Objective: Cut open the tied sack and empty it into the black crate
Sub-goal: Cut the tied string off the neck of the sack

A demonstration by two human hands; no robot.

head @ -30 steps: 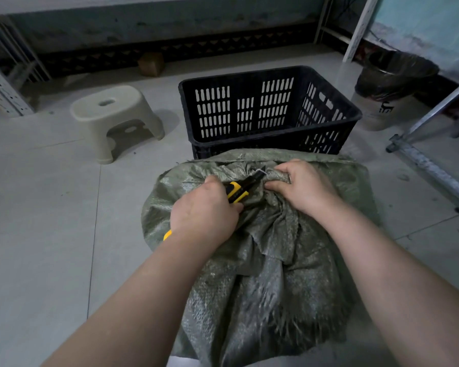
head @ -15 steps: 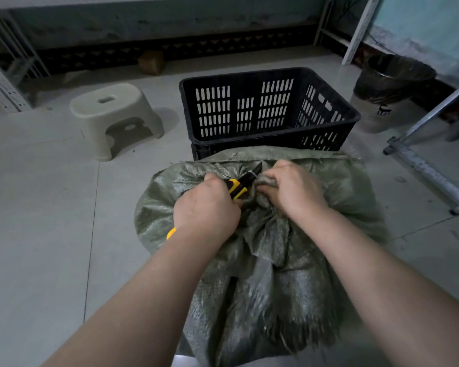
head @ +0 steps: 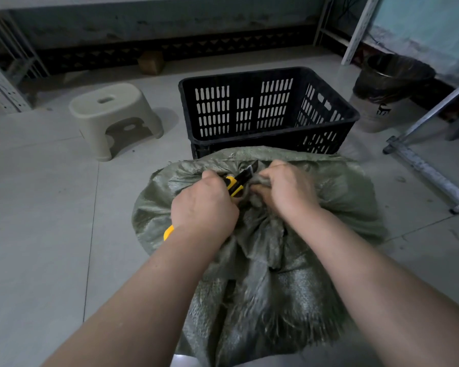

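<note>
A green woven sack stands on the floor in front of me, its top gathered into a bunched neck. My left hand grips a yellow and black utility knife, its blade end pointing up and right at the neck. My right hand pinches the gathered fabric right beside the blade. The tie itself is hidden under my fingers. The black slotted crate stands just behind the sack, with nothing visible inside it.
A beige plastic stool sits left of the crate. A bin lined with a dark bag stands at the right. A metal rack foot lies on the floor at the right, shelf uprights at far left and back.
My hands have shifted slightly on the sack's neck and the knife's blade end has tilted up closer to my right hand. The view has moved in a little.
</note>
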